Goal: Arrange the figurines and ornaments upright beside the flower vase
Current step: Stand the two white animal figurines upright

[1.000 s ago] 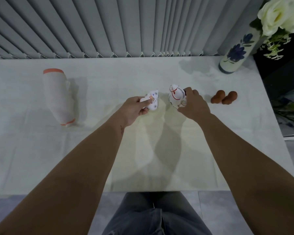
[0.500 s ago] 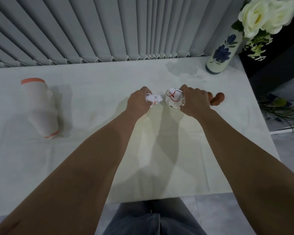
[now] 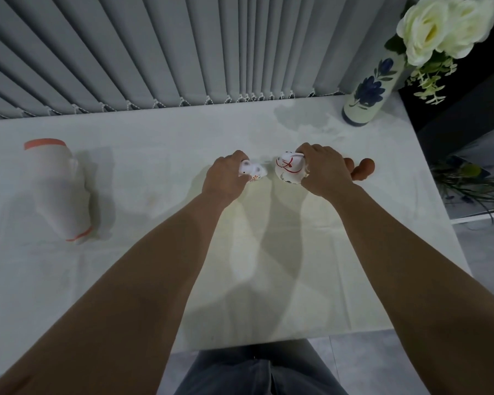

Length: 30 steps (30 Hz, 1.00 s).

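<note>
At the table's middle my left hand grips a small white figurine with red dots, tilted and half hidden by my fingers. Just right of it my right hand holds a larger white figurine with red lines from its right side. A brown ornament lies behind my right hand, partly hidden. The flower vase, cream with blue flowers and white roses, stands at the far right corner. A big white ornament with orange rims lies on its side at the left.
The white table is backed by grey vertical blinds. Its right edge drops to a dark cabinet and a shelf with green plant stems. My legs in jeans show below the near edge.
My left hand has turned over the small figurine, closing around it from above. My right hand has kept its hold on the larger figurine. The view has shifted slightly.
</note>
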### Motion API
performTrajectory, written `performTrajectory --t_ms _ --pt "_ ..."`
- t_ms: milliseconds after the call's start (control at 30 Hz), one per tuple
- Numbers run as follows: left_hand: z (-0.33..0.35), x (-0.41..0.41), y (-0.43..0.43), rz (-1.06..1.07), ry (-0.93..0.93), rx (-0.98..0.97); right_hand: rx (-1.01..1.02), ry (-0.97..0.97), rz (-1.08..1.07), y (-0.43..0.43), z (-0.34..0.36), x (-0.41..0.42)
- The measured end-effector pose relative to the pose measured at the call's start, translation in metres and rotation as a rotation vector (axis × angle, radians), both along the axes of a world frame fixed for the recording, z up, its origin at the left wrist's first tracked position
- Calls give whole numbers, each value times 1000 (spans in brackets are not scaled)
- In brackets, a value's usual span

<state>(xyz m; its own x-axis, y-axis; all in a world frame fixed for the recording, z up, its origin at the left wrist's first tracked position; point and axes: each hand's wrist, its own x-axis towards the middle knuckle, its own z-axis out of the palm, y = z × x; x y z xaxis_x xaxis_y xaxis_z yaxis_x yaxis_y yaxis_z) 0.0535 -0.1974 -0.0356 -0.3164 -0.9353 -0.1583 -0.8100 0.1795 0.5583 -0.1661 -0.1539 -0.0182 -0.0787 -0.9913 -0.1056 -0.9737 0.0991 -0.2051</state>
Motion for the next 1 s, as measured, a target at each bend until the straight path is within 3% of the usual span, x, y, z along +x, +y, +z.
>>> performTrajectory --t_ms 1000 --pt "5 -17 -10 -19 -47 -1 50 39 7 -8 8 -5"
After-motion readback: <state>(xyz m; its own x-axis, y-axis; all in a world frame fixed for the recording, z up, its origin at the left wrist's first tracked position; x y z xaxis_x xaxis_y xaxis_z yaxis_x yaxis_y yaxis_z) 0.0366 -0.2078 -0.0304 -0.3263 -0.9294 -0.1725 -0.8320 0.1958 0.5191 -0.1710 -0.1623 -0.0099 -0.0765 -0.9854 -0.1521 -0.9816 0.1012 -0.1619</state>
